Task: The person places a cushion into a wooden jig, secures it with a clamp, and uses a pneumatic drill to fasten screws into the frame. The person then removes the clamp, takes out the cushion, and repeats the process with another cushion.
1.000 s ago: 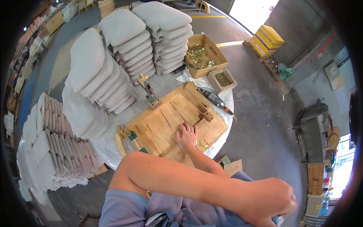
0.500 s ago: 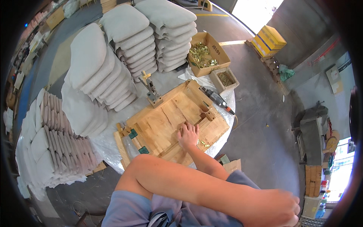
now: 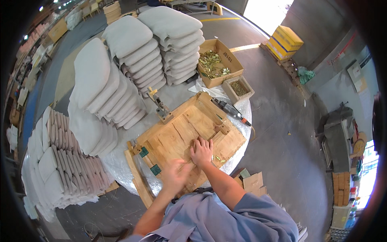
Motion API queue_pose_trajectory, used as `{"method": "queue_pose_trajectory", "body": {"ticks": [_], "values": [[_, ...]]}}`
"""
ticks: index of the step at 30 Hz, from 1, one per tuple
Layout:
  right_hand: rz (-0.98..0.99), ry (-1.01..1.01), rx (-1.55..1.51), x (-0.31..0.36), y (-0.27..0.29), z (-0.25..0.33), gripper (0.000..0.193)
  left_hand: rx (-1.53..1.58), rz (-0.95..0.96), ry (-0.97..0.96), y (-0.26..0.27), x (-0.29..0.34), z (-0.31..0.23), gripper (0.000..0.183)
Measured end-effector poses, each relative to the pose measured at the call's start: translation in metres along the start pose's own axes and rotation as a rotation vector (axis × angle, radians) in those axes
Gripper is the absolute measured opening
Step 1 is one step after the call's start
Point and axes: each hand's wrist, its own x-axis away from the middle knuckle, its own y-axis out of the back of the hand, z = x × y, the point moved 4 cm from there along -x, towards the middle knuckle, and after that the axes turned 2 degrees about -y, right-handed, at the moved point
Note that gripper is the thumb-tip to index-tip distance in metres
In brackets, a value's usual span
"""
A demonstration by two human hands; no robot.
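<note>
A wooden fixture board [image 3: 169, 139] with raised edges and green-topped blocks lies tilted on a plastic-covered round table. My right hand [image 3: 201, 152] rests on its near middle part, fingers spread on the wood, beside a small wooden block. My left hand [image 3: 177, 175] hovers over the near edge of the board, smeared by motion; whether it holds anything is hidden. A few brass-coloured metal brackets [image 3: 219, 159] lie on the board right of my right hand. A metal toggle clamp [image 3: 162, 111] stands at the far left edge.
A power drill [image 3: 230, 109] lies along the board's right edge. Behind it stand a cardboard box [image 3: 219, 80] of brass-coloured parts and a small tub [image 3: 238, 87] of screws. Stacks of grey seat cushions [image 3: 131, 38] crowd the far and left sides. Cardboard pieces [image 3: 253, 183] are at the lower right.
My left hand has swung from the far lower right, across my body, back to the board. My right hand has stayed on the wood. The view has shifted slightly.
</note>
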Motion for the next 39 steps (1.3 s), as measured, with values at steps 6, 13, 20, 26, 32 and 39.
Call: {"method": "queue_pose_trajectory", "body": {"ticks": [6,13,20,26,32,39], "values": [[0.028,-0.010,0.029,0.000,0.008,-0.003,0.049,-0.704,-0.158,0.667,0.066,0.172,0.209,0.087],[0.003,0.039,0.017,-0.012,0.001,-0.001,0.045,-0.587,-0.137,0.830,0.054,0.202,0.234,0.099],[0.051,0.031,0.021,-0.015,0.002,0.001,0.043,-0.620,-0.117,0.804,0.055,0.199,0.237,0.100],[0.084,0.054,0.028,-0.014,0.002,0.001,0.046,-0.663,-0.043,0.915,0.054,0.192,0.234,0.104],[0.065,0.068,-0.007,-0.011,-0.003,-0.004,0.043,-0.690,-0.036,0.928,0.053,0.189,0.236,0.105],[0.036,0.041,-0.034,-0.009,0.000,0.005,0.040,-0.726,-0.022,0.845,0.058,0.192,0.244,0.108]]}}
